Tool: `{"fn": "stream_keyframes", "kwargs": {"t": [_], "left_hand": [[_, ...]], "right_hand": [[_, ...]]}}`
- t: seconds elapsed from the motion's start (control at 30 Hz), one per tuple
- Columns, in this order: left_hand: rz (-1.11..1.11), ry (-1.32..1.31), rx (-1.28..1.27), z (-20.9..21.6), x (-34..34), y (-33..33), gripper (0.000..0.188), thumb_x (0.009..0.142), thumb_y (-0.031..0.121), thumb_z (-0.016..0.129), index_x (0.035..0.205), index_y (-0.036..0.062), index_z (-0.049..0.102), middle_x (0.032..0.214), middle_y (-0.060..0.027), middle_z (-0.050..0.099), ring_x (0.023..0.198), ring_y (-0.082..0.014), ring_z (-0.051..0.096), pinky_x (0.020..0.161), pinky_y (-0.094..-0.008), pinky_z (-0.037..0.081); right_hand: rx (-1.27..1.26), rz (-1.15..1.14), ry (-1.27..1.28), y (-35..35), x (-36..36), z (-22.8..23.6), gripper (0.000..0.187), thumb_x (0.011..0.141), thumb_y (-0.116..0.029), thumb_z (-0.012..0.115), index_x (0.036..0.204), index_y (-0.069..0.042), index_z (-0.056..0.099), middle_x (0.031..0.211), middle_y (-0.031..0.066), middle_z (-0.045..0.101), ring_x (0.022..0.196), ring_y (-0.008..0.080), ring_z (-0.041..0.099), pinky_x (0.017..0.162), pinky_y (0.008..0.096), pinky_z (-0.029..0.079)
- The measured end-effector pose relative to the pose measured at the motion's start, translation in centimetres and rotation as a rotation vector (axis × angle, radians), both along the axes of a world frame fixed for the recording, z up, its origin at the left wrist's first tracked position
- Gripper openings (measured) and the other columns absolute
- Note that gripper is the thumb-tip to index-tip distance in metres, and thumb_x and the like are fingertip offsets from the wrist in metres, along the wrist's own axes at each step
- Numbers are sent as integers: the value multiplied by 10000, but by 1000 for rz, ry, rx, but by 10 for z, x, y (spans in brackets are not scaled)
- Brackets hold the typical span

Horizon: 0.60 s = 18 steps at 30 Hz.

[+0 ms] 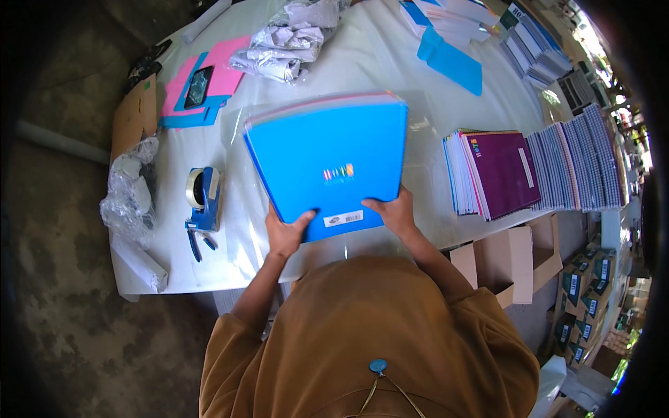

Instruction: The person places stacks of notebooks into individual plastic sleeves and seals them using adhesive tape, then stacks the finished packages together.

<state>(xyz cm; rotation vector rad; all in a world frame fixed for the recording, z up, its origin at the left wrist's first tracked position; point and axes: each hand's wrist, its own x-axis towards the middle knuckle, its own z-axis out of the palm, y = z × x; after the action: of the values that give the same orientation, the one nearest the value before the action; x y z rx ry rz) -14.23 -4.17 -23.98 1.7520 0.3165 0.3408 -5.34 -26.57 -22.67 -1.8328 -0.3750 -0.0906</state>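
Note:
A stack of spiral notebooks (331, 150) with a bright blue cover on top is tilted up in front of me, with pink and white edges showing behind that cover. My left hand (283, 235) grips its lower left corner, thumb lying on the cover. At the lower right, my right hand (396, 214) holds it the same way, its fingers hidden underneath. A small white label sits on the cover between my thumbs. Clear plastic film (425, 150) lies on the white-covered table (390, 42) beneath and around the notebooks.
A blue tape dispenser (208, 198) stands at left, a small cutting tool (196, 245) beside it. Purple-topped notebooks (503, 174) and rows of spiral notebooks (585, 160) are at right. Crumpled plastic (293, 42), a phone (199, 86) and blue card (453, 61) lie farther back. Open cartons (505, 261) sit below the right edge.

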Motion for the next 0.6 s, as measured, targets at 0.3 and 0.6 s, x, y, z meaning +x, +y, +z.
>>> {"fn": "stream_keyframes", "kwargs": {"t": [0.3,0.6], "left_hand": [[21,594,-20,-31,30,19,898,717,668,602,1005,-181,549,930,-250,635,849,-295,642,789,-332,486],[20,880,499,21,42,29,719,817,631,470,971,-49,646,934,-271,630,897,-384,613,843,-409,458]], "right_hand": [[-575,81,604,3,37,-41,724,731,-719,515,837,-25,692,752,165,661,714,307,645,649,402,479],[-838,41,603,-12,39,-21,696,807,-651,478,933,7,665,901,219,647,855,354,621,768,423,473]]}}
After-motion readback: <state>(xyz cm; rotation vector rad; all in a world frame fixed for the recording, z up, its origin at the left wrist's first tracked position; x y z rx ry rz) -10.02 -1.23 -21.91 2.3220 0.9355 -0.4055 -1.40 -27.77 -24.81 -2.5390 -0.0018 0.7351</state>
